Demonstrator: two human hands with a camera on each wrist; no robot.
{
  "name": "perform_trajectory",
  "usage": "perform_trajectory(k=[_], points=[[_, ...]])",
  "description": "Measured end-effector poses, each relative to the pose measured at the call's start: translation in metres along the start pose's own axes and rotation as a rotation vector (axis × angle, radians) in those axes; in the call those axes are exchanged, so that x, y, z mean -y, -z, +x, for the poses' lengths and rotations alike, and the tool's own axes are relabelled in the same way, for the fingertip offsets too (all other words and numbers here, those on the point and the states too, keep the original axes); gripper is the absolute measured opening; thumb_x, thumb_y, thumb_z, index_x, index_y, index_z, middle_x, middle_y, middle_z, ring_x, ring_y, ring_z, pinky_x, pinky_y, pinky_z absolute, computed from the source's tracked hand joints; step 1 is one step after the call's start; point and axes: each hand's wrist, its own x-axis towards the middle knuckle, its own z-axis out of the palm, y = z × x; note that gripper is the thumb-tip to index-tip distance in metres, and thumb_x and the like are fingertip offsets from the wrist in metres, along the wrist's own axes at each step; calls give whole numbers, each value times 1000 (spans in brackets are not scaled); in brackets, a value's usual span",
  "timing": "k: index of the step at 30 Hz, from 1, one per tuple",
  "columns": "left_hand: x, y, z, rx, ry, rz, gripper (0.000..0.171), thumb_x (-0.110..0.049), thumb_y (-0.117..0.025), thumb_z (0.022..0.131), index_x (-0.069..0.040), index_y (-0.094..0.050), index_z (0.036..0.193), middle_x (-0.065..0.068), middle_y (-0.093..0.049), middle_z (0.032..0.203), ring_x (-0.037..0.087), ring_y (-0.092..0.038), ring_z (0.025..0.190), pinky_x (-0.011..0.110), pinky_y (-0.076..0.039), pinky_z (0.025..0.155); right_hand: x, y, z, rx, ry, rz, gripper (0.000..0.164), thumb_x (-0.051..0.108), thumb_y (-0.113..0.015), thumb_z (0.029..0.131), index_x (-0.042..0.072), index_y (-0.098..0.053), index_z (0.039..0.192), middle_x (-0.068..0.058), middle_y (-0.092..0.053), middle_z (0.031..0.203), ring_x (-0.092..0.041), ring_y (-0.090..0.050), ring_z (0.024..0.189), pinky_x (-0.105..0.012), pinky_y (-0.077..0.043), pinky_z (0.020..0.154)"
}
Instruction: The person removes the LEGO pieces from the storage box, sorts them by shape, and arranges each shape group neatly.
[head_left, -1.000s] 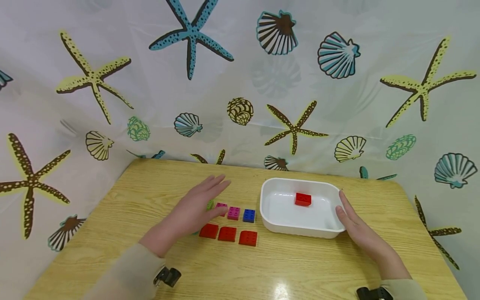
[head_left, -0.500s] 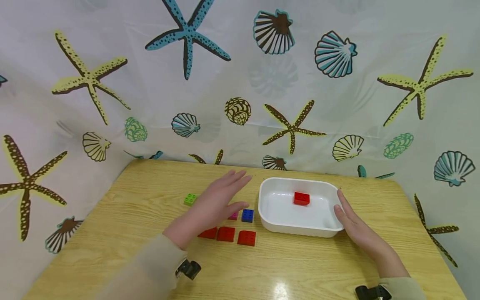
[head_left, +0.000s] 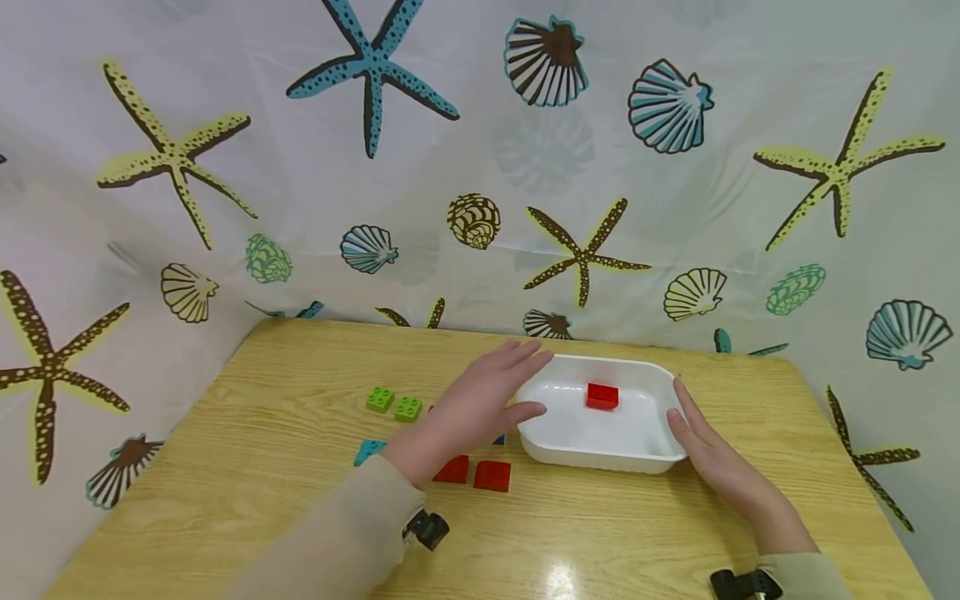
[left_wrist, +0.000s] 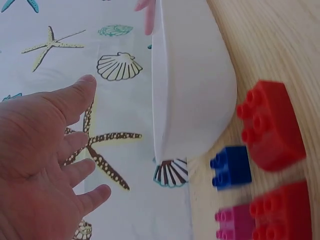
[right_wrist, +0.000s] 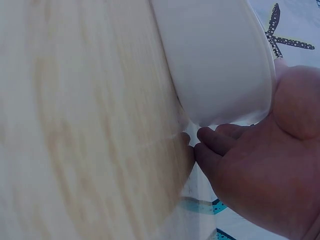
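Observation:
My left hand (head_left: 480, 404) hovers over the toy bricks, fingers stretched out, with its fingertips beside the left end of a white plastic tray (head_left: 566, 429). Nothing lies in its palm in the left wrist view. One red brick (head_left: 602, 397) sits inside the tray. At the tray's right end my right hand (head_left: 716, 458) rests its straight fingers against the outer wall; the right wrist view shows those fingers by the white side (right_wrist: 225, 60). Below the left hand are a blue brick (left_wrist: 231, 167), a pink brick (left_wrist: 235, 222) and a red brick (left_wrist: 275, 125), partly hidden in the head view.
Left of the tray, green bricks (head_left: 380, 399) and a teal brick (head_left: 369, 451) lie on the wooden table (head_left: 600, 533). Red bricks (head_left: 492, 476) form a front row. A curtain (head_left: 420, 192) printed with starfish and shells hangs behind.
My left hand has moved right, from above the green and pink bricks to the tray's left end, uncovering the green bricks and part of the teal one. The right hand stays at the tray.

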Motion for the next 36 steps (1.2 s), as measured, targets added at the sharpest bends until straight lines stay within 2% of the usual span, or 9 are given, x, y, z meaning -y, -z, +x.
perform_trajectory(k=[6,12,17,24,31,36], points=[[-13,-16,18,20,-41,7,74,-44,-68,95,-24,-35,158,0,-29,164,23,-18,153,44,-23,120,0,1,1,-2,-14,-4,67,61,-26,105,45,12,157,-7,12,168,-41,10,152,-74,0,111],[-24,-28,33,39,-60,-14,74,-44,-68,95,-25,-35,158,-1,-31,163,25,-21,152,45,-23,120,-1,1,2,-9,-4,-12,67,60,-27,105,45,12,157,-6,12,168,-41,9,152,-75,-1,111],[-28,-41,46,70,-55,-10,73,-46,-66,96,-25,-35,158,-1,-32,163,24,-23,151,42,-21,121,-1,-1,3,-9,-10,-2,68,58,-28,106,43,12,158,-5,12,168,-40,9,152,-75,-1,111],[-31,-56,61,87,-57,2,71,-46,-67,95,-25,-39,157,-2,-36,161,20,-31,148,38,-25,120,-2,0,3,-7,5,16,69,57,-29,107,40,12,159,-8,12,168,-41,9,152,-73,-1,112],[-39,-64,73,108,-34,4,68,-45,-67,96,-26,-41,155,-3,-39,158,19,-34,146,39,-29,118,-2,1,4,-12,-1,6,70,57,-31,106,41,12,159,-10,10,168,-42,7,152,-74,-3,112],[-43,-71,82,111,-40,14,66,-45,-67,96,-25,-43,154,-4,-41,157,18,-36,145,38,-30,117,-1,2,2,-12,7,5,69,55,-33,107,42,12,159,-9,10,168,-43,7,151,-75,-4,111]])
